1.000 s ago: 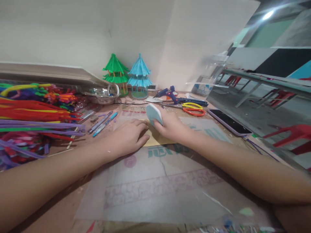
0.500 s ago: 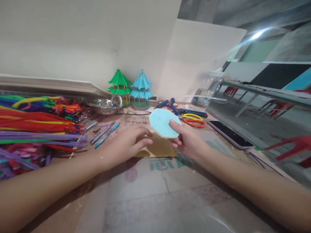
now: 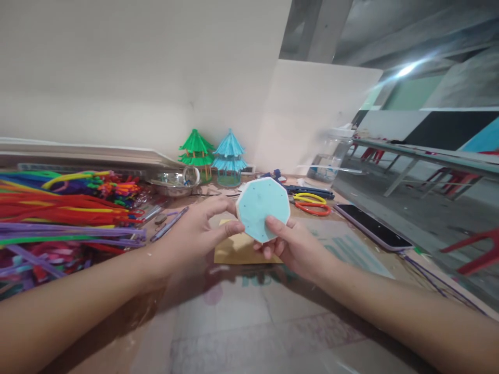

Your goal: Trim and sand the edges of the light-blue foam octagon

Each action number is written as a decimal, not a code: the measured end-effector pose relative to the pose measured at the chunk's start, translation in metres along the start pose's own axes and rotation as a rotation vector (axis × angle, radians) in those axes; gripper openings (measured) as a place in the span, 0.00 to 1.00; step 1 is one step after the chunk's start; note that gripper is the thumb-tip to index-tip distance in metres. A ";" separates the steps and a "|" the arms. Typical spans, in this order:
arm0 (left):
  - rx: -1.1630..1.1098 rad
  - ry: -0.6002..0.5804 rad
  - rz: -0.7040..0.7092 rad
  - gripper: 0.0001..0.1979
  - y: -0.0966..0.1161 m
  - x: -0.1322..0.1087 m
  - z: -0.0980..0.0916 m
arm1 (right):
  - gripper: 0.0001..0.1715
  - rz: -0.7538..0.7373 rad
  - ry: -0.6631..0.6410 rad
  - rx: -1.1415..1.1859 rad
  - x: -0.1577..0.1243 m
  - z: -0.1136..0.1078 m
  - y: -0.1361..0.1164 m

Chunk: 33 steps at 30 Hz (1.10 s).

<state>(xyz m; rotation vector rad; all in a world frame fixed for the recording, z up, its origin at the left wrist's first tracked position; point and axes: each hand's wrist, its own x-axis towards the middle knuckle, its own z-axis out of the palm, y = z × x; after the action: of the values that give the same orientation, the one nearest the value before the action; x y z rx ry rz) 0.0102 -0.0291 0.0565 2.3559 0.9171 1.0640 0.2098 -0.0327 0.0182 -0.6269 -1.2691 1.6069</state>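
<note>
Both my hands hold up a light blue many-sided foam disc [image 3: 263,208] with small dots near its rim, its face turned toward me. My left hand [image 3: 198,231] pinches its left edge between thumb and fingers. My right hand [image 3: 290,244] grips its lower right edge, thumb on the face. Below the disc a tan piece of cardboard [image 3: 234,250] lies on the table.
A big pile of coloured pipe cleaners [image 3: 58,208] fills the left. A metal bowl [image 3: 173,183], a green pagoda model [image 3: 196,150] and a blue one [image 3: 229,156] stand at the back. Scissors [image 3: 312,203], a glue gun [image 3: 273,175] and a phone [image 3: 374,226] lie to the right.
My right hand lifted the blue disc off the cardboard and turned its face toward me. My left hand left the cardboard and took hold of the disc's left edge.
</note>
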 end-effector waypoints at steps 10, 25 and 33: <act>-0.108 0.018 -0.116 0.20 0.002 0.005 -0.005 | 0.20 0.051 -0.098 0.012 -0.006 0.003 0.003; -0.286 -0.006 -0.169 0.19 -0.005 0.004 -0.005 | 0.24 0.231 -0.166 0.239 -0.004 -0.007 -0.002; -0.495 -0.041 -0.213 0.22 0.009 -0.003 0.001 | 0.31 0.265 -0.296 0.304 0.000 -0.014 -0.002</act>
<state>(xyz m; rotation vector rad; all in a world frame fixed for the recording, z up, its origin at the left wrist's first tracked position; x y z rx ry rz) 0.0132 -0.0382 0.0593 1.8254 0.7627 1.0130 0.2218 -0.0264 0.0157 -0.3860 -1.1483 2.1253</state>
